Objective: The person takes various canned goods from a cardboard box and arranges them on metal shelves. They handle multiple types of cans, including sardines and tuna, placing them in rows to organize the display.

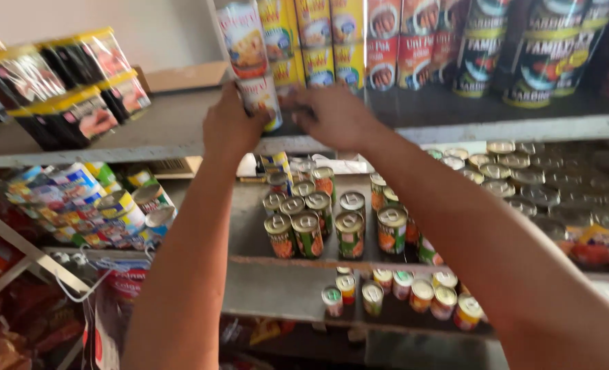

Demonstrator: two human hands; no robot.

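I see one tall can [262, 100] with a pale label showing a food picture and red trim, standing upright at the front edge of the grey upper shelf [167, 130]. A matching can [244, 38] sits stacked directly on top of it, slightly tilted and blurred.

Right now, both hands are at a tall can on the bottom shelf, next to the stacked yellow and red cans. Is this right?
Not quite: the head view shows the left hand and right hand at the tall can on the top shelf, not the bottom one. The rest is right: it stands next to the stacked yellow and red cans.
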